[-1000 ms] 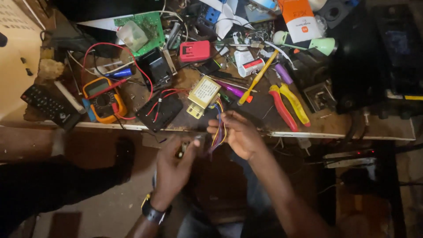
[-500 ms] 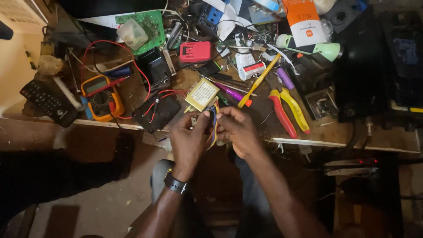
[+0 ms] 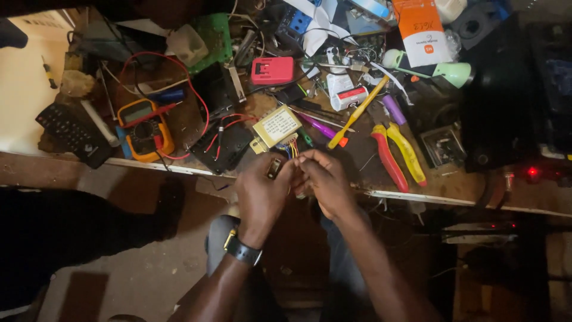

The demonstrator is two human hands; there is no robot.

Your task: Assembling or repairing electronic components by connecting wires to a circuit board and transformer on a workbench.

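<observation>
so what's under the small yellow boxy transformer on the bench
Coloured wires run from its near edge toward both hands, left hand and right hand. The cluttered wooden bench beneath the transformer is covered.

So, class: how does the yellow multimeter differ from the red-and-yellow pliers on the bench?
The multimeter is a boxy yellow case with a screen and dial; the pliers are slim, with one red handle and one yellow. Red leads loop from the multimeter; the pliers have none. The multimeter lies left of the hands, the pliers right. Both lie flat and untouched.
</observation>
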